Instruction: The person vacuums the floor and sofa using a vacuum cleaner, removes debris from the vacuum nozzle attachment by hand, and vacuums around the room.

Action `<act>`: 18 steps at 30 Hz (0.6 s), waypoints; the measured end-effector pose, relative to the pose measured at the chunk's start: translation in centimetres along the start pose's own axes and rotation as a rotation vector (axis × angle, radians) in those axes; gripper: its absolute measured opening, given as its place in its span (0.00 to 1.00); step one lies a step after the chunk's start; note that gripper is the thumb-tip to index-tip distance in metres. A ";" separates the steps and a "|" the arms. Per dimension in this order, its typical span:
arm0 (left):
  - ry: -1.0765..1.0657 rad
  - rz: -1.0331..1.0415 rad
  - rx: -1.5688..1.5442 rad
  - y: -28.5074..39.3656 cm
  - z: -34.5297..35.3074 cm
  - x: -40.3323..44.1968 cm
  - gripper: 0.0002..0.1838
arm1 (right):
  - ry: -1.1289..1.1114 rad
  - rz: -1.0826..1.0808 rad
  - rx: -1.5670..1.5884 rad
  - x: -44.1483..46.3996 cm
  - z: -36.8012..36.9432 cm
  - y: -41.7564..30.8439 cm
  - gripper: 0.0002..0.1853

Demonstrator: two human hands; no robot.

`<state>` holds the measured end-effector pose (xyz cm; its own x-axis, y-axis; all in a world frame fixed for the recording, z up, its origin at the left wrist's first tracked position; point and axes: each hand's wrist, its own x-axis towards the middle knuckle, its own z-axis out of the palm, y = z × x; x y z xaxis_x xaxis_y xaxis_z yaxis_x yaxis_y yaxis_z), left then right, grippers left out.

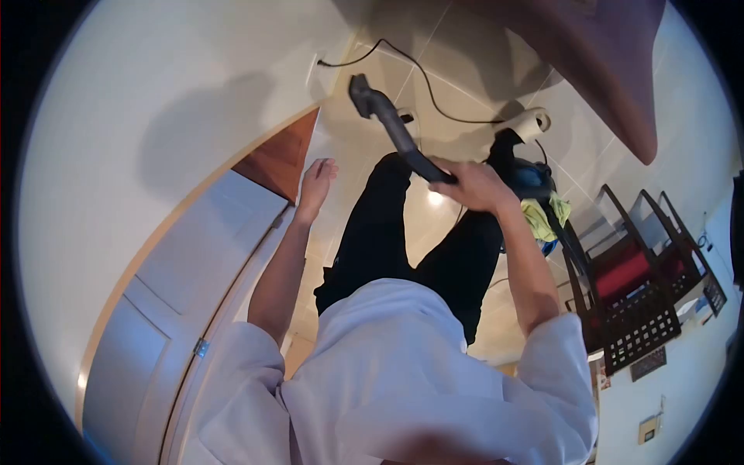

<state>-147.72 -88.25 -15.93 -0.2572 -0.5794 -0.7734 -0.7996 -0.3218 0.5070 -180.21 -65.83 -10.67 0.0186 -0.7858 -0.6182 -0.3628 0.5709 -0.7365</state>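
Pale shirt (395, 333), right fingers (447, 188) snug round dark tube (401, 142)

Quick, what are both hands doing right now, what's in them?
Left hand: open, fingers loosely bent, nothing seen in it.
Right hand: closed, holding the dark tube.

Head view | text: none legible | labels: none legible | brands: none legible | numbers: none legible | signs: none legible
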 end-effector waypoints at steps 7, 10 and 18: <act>-0.158 0.079 0.381 -9.5 7.3 -3.0 0.18 | -0.201 0.173 0.124 16.4 9.2 -0.6 0.32; -0.105 0.208 0.542 -10.3 8.6 -5.5 0.21 | -0.326 0.286 0.073 20.5 12.9 1.2 0.32; -0.003 0.195 0.641 -10.9 5.5 -3.7 0.25 | -0.178 0.286 0.027 31.1 20.9 5.3 0.37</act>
<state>-141.03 -78.50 -20.69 -0.4301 -0.5795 -0.6922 -0.9024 0.2973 0.3119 -162.09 -82.22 -39.54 0.0833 -0.5402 -0.8374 -0.3516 0.7703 -0.5319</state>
